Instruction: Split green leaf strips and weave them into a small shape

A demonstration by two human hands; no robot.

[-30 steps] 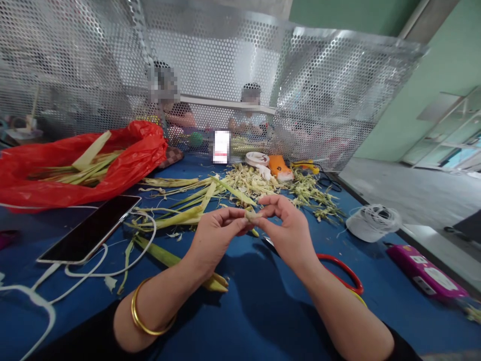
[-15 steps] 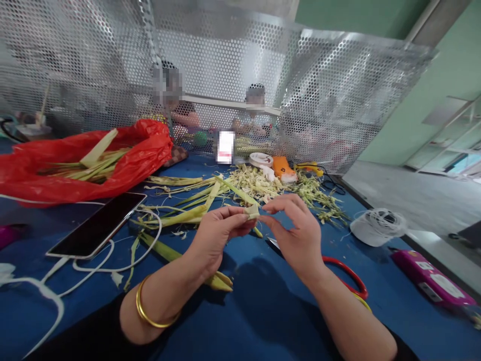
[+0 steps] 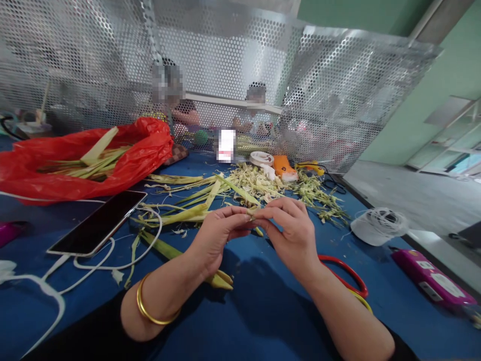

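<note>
Between my fingertips is a small pale green piece of husk, mostly covered by the fingers. My left hand, with a gold bangle at the wrist, pinches it from the left. From the right, the thumb and forefinger of my right hand close on the same piece. Long green and yellowish husk strips lie on the blue table beyond and left of the hands. A pile of pale shredded husk sits behind them. Scissors with a red handle lie partly under my right forearm.
At the left are a red bag with husks, a phone and white cables. At the right are a spool of white cord and a purple pack. Behind a perforated screen sit people.
My right hand has moved left, and its fingertips have closed on the husk piece, which is now more hidden. My left hand has stayed almost in place.
</note>
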